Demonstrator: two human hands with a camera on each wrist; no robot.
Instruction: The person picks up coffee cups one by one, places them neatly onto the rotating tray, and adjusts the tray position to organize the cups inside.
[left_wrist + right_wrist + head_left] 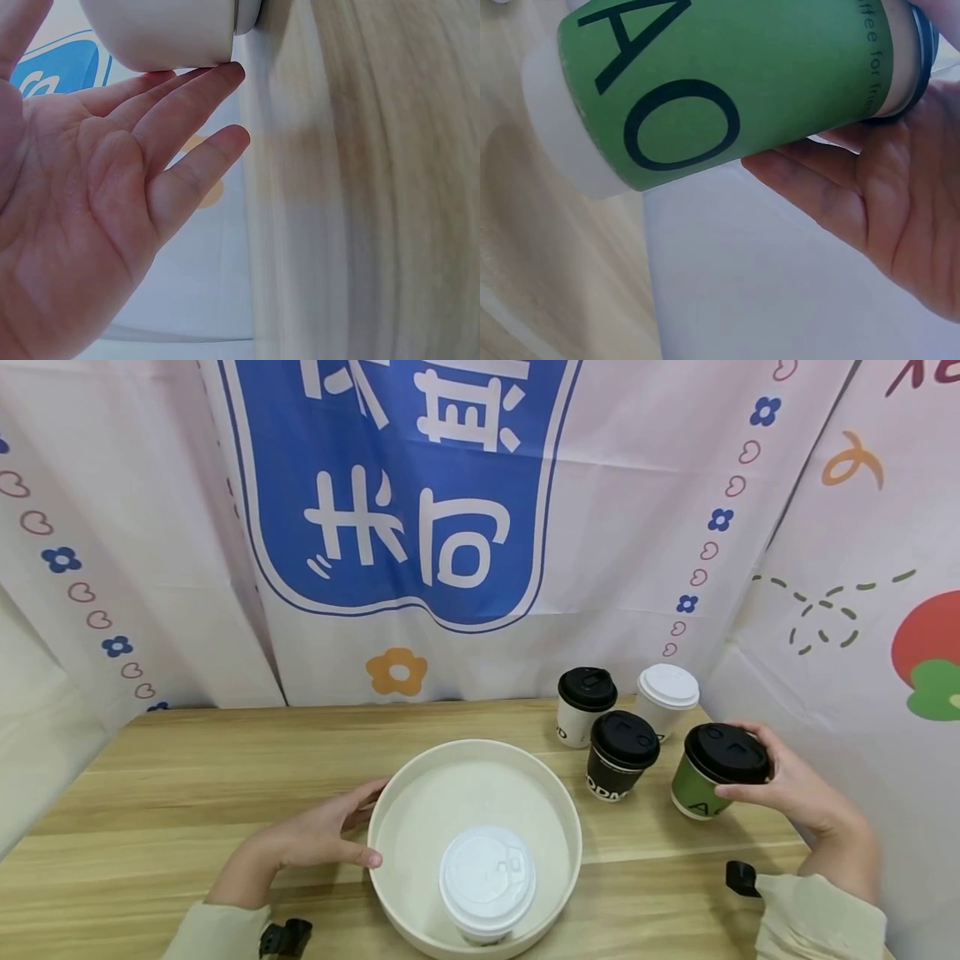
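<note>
My right hand (806,793) grips a green paper coffee cup (697,785) with a black lid, thumb on the near side and fingers round the far side. Lettering and a pale base show on this cup (705,97) in the right wrist view, its base close over the wooden table. At the left of a round cream tray (472,752), my left hand (315,831) has its fingers spread and loosely extended. Its fingertips touch the tray's outer wall (172,37) in the left wrist view. Inside the tray, toward its near side, stands a cup with a white lid (487,877).
Left of the green cup are a dark cup with a black lid (622,756), a white cup with a black lid (585,706) and a white cup with a white lid (667,693). Printed cloth (600,568) hangs behind the wooden table (225,760) and along its right side.
</note>
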